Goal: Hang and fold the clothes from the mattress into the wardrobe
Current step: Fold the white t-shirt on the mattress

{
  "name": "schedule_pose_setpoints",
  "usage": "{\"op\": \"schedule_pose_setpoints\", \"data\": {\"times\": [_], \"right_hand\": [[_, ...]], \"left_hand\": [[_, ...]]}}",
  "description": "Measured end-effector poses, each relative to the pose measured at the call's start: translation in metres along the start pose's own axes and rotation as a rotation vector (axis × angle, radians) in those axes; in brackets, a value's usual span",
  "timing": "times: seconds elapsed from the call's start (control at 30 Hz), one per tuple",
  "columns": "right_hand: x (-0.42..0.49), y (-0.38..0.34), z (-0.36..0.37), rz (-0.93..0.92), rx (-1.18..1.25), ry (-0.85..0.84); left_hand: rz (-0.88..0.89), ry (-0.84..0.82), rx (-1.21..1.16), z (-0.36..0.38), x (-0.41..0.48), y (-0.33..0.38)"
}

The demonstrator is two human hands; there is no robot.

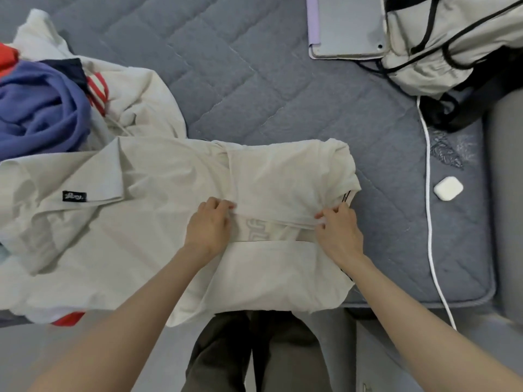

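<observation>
A: Where is the cream T-shirt (283,176) found, and how is it held?

B: It is spread on the grey quilted mattress (254,80) at the near edge, with its lower panel draped over that edge. A fold running across it is gripped at both ends. The left hand (210,224) is curled over the left end, and the right hand (338,230) is closed on the right end, just beside a black-striped trim. The cloth is pinched under bent fingertips on both sides. The thumbs are mostly hidden.

A: Why are both ends taken at once?

B: It is judged that the edge is kept straight and taut this way, so that the panel can be laid over evenly. The flat mattress is used as a folding surface.

A: What is seen around it?

B: A second cream garment (85,236) with a black label (74,196) is spread to the left, touching the T-shirt and apparently lying partly under it. Beyond that, a heap of unfolded clothes is left, with a blue hoodie (42,108) on top. Well apart, at the far right, a tablet (348,26), a cream backpack (458,38), a white cable (430,193) and an earbud case (448,188) are set. No wardrobe is shown.
</observation>
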State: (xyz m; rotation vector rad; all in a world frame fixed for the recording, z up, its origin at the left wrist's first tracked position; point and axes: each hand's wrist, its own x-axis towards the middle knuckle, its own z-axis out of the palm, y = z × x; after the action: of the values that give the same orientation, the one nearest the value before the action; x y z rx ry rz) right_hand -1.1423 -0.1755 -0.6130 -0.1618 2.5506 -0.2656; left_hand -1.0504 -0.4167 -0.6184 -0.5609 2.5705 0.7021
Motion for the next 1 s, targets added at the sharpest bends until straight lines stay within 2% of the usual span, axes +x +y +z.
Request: {"op": "schedule_pose_setpoints", "data": {"times": [0.17,0.33,0.47,0.57,0.67,0.77,0.9,1.0], "right_hand": [[-0.003,-0.046,-0.014,-0.117,0.111,0.011],[-0.007,-0.129,-0.009,-0.299,0.208,-0.057],[-0.020,-0.207,0.008,-0.383,0.350,-0.221],[-0.034,-0.264,0.022,-0.400,0.424,-0.348],[-0.046,-0.315,0.040,-0.292,0.537,-0.513],[-0.052,-0.354,0.057,-0.081,0.637,-0.659],[-0.045,-0.375,0.064,0.287,0.889,-0.699],[-0.037,-0.380,0.068,0.378,0.991,-0.665]], "left_hand": [[-0.044,0.132,-0.211,-0.030,-0.031,-0.025],[-0.131,0.399,-0.343,-0.059,-0.076,-0.063],[-0.309,0.704,-0.354,-0.072,-0.118,-0.103],[-0.489,0.823,-0.363,-0.074,-0.145,-0.140],[-0.621,0.796,-0.383,-0.071,-0.161,-0.178],[-0.629,0.706,-0.339,-0.067,-0.161,-0.215],[-0.605,0.545,-0.296,-0.061,-0.146,-0.251],[-0.584,0.437,-0.210,-0.055,-0.133,-0.264]]}}
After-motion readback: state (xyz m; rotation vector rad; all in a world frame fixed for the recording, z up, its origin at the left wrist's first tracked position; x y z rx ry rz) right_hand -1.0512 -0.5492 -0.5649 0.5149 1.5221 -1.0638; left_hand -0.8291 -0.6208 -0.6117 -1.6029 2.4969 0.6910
